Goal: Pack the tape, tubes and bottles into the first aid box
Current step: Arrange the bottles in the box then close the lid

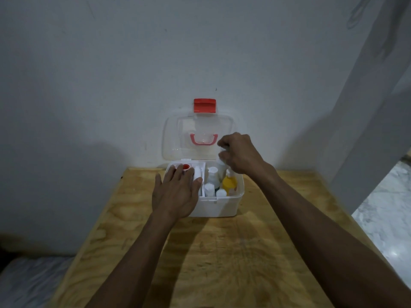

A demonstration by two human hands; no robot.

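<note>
- My left hand (178,192) lies flat, fingers spread, gripping nothing, over the left compartment of the first aid box (219,206).
- My right hand (239,155) pinches a white bottle (220,163) over the right compartment; it looks light, rigid and smooth, best gripped near the neck.

This looked like a plain room in a home rather than any workshop or lab. A bare plywood table (222,252) was pushed against a scuffed white wall (89,85). Pale marble-patterned floor (387,218) showed off to the right, and rumpled light bedding (29,283) sat at the near left corner.
</note>
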